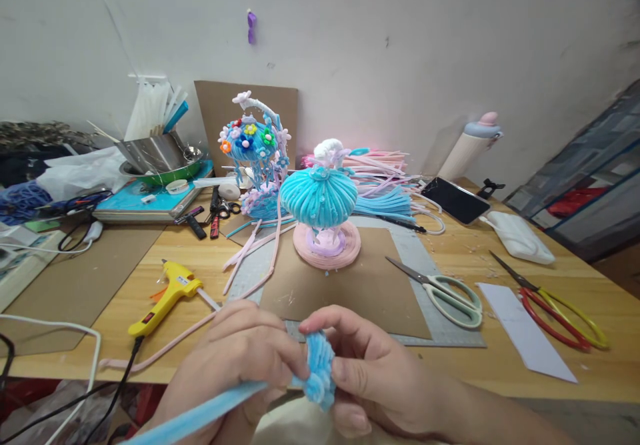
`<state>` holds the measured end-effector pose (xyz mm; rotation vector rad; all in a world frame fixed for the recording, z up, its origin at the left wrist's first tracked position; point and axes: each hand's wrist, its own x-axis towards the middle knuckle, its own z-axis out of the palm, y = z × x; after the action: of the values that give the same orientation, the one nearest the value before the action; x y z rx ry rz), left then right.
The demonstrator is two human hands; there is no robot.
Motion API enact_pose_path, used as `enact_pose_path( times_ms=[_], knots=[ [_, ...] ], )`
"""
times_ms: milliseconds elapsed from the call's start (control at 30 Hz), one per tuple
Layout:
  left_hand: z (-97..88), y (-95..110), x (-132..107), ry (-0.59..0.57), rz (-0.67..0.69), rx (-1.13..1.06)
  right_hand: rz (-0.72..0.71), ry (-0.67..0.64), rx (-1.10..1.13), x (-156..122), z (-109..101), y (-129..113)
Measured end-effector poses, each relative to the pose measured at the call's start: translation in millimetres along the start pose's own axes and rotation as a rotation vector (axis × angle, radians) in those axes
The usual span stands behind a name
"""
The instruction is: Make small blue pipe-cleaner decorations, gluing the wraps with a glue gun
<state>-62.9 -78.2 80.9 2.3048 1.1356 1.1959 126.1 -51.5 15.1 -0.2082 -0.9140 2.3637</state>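
Between my two hands, just in front of the table's near edge, is a small bent bundle of light blue pipe cleaner point(320, 368). My right hand point(375, 371) pinches it from the right with thumb and fingers. My left hand point(245, 358) is closed on the straight pipe cleaner tail point(200, 415) that runs from the bundle toward the lower left. Beyond my hands stands a pipe-cleaner lamp-like figure with a turquoise pleated dome point(319, 198) on a round pink base point(327, 248). Behind it to the left is a blue flower-covered dome figure point(249, 139).
A yellow glue gun point(167, 295) lies at left with its cord. Green-handled scissors point(440, 291), red-and-yellow scissors point(555, 305) and a white paper strip point(527, 330) lie at right. Cardboard point(350, 298) covers a cutting mat. Blue pipe cleaners point(387, 203) and a phone point(455, 199) are further back.
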Motion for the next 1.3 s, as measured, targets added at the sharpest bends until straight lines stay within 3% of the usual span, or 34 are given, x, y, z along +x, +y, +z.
enact_pose_path(
  times_ms=[100,533,667,933,1100,1200,1300],
  knots=[
    [-0.5,-1,-4,-0.101,-0.009,-0.119,-0.005,0.001,0.002,0,1,0],
    [-1.7,-5,-4,-0.140,-0.025,-0.149,0.002,0.001,0.040,1,-1,1],
    [-1.1,-6,-4,-0.136,-0.009,-0.165,0.026,0.001,0.077,2,-2,-1],
    [3.5,-22,-2,-0.082,0.045,-0.219,0.264,-0.089,0.284,5,-11,-8],
    [8.1,-19,-3,-0.054,0.000,-0.249,0.257,-0.098,0.311,8,-13,-5],
    [11.9,-16,-1,0.014,0.012,-0.277,0.218,-0.109,0.297,9,-17,-1],
    [15.4,-18,2,0.000,0.056,-0.273,0.193,-0.080,0.264,10,-24,2]
  ],
)
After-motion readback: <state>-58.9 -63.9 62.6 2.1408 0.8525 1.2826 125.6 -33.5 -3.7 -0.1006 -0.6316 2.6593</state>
